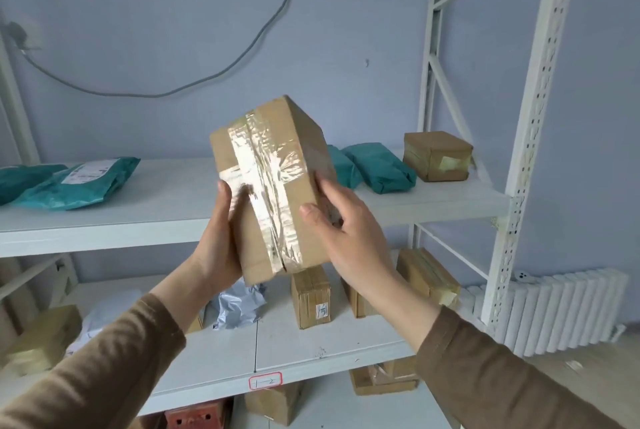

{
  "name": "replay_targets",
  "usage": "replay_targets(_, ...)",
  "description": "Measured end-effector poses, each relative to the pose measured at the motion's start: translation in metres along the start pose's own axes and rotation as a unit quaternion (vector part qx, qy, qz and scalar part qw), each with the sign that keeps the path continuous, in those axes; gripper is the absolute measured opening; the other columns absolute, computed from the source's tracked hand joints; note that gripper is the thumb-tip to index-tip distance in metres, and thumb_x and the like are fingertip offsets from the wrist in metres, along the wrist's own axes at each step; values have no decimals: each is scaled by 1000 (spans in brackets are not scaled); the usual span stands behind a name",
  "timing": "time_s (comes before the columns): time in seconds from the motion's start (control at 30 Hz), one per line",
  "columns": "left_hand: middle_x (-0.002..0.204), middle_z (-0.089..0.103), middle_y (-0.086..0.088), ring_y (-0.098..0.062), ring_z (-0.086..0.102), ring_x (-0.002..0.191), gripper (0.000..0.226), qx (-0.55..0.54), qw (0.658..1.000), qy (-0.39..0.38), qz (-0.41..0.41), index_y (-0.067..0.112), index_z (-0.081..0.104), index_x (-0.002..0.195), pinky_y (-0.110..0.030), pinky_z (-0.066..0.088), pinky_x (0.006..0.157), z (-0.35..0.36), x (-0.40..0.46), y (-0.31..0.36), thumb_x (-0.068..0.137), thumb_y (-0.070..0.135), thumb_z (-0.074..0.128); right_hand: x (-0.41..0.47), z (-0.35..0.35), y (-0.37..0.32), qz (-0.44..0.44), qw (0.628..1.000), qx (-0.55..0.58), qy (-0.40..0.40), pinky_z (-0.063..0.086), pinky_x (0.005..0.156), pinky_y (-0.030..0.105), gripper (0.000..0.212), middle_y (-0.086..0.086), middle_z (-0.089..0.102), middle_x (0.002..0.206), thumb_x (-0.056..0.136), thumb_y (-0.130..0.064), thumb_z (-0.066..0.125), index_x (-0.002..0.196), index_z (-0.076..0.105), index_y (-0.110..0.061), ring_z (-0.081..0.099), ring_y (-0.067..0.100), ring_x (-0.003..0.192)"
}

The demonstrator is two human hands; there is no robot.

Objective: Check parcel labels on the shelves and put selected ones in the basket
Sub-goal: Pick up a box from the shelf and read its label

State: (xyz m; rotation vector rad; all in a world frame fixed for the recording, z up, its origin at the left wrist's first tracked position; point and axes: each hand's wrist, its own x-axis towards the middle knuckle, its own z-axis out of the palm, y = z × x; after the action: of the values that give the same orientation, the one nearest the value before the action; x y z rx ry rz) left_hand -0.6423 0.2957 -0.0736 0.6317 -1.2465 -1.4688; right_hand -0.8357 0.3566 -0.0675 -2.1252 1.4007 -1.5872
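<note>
I hold a brown cardboard parcel (pixel 273 186) up in front of the shelves, tilted, with clear tape crossing its facing side. No label shows on the sides I can see. My left hand (pixel 216 238) grips its lower left edge from underneath. My right hand (pixel 349 231) clasps its right side, thumb on the front. The upper shelf (pixel 166 220) carries teal mailer bags (pixel 76 182) at left, more teal bags (pixel 377 168) and a small taped box (pixel 438 155) at right. No basket is in view.
The lower shelf (pixel 311 352) holds several cardboard boxes (pixel 310 297), a grey plastic bag (pixel 239 304) and a taped box (pixel 41 338) at left. More boxes (pixel 384 376) lie beneath. A white shelf upright (pixel 530 137) and a radiator (pixel 561 310) stand to the right. A cable (pixel 173 92) hangs on the wall.
</note>
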Motion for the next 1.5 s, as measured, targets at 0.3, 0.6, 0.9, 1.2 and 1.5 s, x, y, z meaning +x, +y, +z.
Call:
replay_targets(0.3, 139, 69, -3, -16, 64, 131, 98, 15, 994, 35, 105, 21, 58, 144, -45, 43, 116, -1, -13, -18, 71, 86, 63, -8, 9, -3, 37, 981, 191, 18, 43, 115, 37, 46, -14, 62, 140, 96, -65, 48, 134, 60, -42, 55, 1, 131)
replay_targets(0.6, 164, 37, -9, -24, 42, 149, 114, 289, 927, 37, 237, 26, 15, 166, -56, 41, 118, -22, -10, -58, 78, 74, 70, -4, 4, 9, 221, 882, 409, 77, 51, 94, 37, 35, 1, 75, 93, 106, -11, 47, 91, 74, -29, 67, 18, 95)
replay_targets(0.9, 139, 68, -13, -37, 65, 128, 82, -145, 984, 101, -10, 27, 61, 144, -62, 41, 115, -25, -9, -51, 90, 84, 38, 23, -8, 15, -97, 986, -41, -132, 10, 128, 41, 64, -23, 38, 160, 104, -11, 54, 146, 38, -57, 19, -4, 150)
replay_targets(1.2, 138, 67, -19, -45, 64, 127, 89, -193, 975, 74, -77, 20, 63, 143, -58, 48, 107, -37, 0, -62, 88, 86, 39, 25, -13, 11, 272, 902, 286, -178, 52, 87, 28, 50, -7, 70, 132, 86, -46, 72, 132, 58, -33, 70, 4, 104)
replay_targets(1.5, 143, 65, -16, -44, 62, 130, 78, -163, 980, 83, -80, 25, 64, 142, -65, 37, 117, -55, 19, -43, 93, 81, 41, 28, -2, 42, 313, 807, 417, -278, 31, 113, 75, 63, 10, 65, 142, 88, -66, 64, 142, 59, -34, 57, 38, 134)
